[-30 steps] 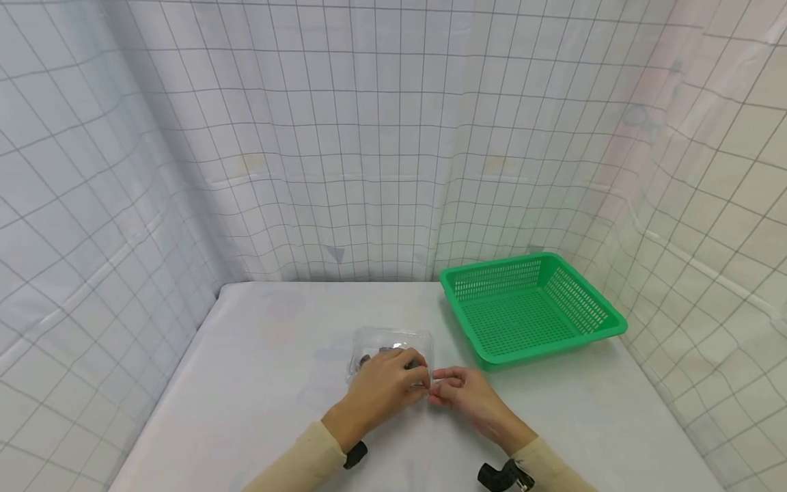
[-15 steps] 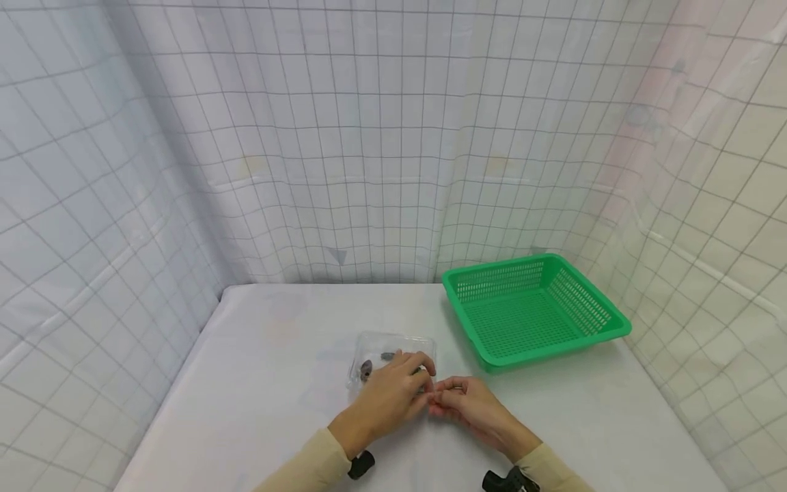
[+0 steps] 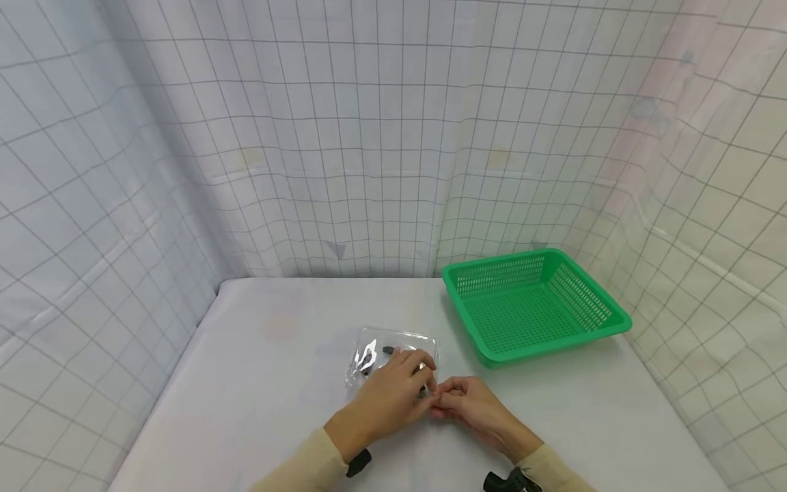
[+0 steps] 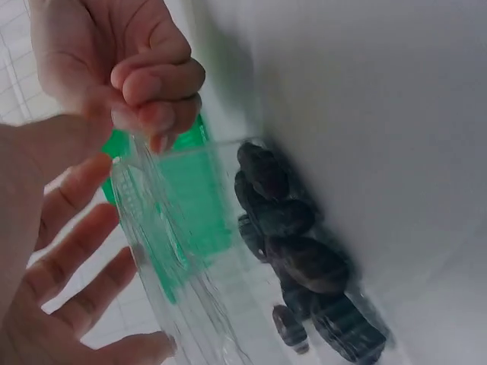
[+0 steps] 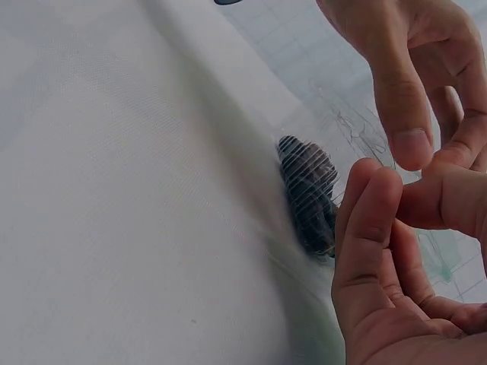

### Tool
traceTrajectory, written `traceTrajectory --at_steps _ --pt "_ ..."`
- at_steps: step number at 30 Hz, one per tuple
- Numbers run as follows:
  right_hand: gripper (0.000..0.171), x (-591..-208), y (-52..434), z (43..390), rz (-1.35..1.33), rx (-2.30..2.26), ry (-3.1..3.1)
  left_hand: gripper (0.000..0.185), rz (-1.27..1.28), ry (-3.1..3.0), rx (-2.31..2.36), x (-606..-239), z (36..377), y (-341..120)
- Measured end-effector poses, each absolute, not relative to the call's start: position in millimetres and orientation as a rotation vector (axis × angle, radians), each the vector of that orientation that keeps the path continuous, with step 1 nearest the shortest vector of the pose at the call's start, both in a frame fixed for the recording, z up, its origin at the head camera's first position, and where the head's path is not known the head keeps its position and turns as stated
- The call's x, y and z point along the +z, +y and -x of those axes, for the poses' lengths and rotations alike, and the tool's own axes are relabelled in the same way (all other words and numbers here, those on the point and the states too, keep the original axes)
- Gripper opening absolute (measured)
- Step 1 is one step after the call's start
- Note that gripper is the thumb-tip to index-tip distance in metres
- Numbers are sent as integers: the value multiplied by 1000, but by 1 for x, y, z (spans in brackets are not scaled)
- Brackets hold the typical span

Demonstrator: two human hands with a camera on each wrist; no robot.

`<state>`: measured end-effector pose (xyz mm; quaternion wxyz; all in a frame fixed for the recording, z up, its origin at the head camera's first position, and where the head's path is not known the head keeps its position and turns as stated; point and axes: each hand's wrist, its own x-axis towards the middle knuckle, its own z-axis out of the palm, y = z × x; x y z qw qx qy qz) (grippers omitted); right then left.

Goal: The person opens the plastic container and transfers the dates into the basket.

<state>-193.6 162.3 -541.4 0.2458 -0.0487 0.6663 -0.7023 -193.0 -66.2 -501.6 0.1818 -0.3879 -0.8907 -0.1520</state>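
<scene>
- Head view: both hands are meeting over the white table [image 3: 258,383], a little toward its near edge and about midway between its side edges. The left hand [image 3: 384,400] is lying over the near right corner of a clear plastic container [image 3: 375,352], fingers curled onto its rim. The right hand [image 3: 473,406] is coming in from the right, fingertips bunched and touching the left hand's fingertips at that same corner. Dark lumps are showing through the container's clear wall (too small here to name). A green basket [image 3: 605,318] is sitting at the far right corner of the table, well apart from the hands. Gridded white sheets [image 3: 184,137] are hanging behind and to both sides.

- Left wrist view: the right hand [image 4: 133,65] is pinching the thin clear edge of the container [image 4: 163,236] between thumb and curled fingers. The left hand [image 4: 57,274] is spreading its fingers just beside that edge, touching it. Dark, wrinkled pieces [image 4: 304,262] are lying in a row inside, against the table surface. The basket's green is glowing through the plastic.

- Right wrist view: the right hand [image 5: 396,258] is holding thumb and forefinger together at the container's ribbed clear wall [image 5: 342,152]. The left hand [image 5: 411,68] is reaching down from above, one fingertip almost on the right thumb. One dark piece [image 5: 308,190] is showing behind the ribbing.
</scene>
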Motion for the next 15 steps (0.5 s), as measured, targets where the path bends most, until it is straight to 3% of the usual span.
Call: traceTrajectory --at_steps 7,15 --pt "7 -541 164 193 138 -1933 1792 14 1255 -2587 -635 -500 201 -78" --pt "8 -541 163 192 112 -1933 1810 10 1340 -2548 -534 -505 205 -78"
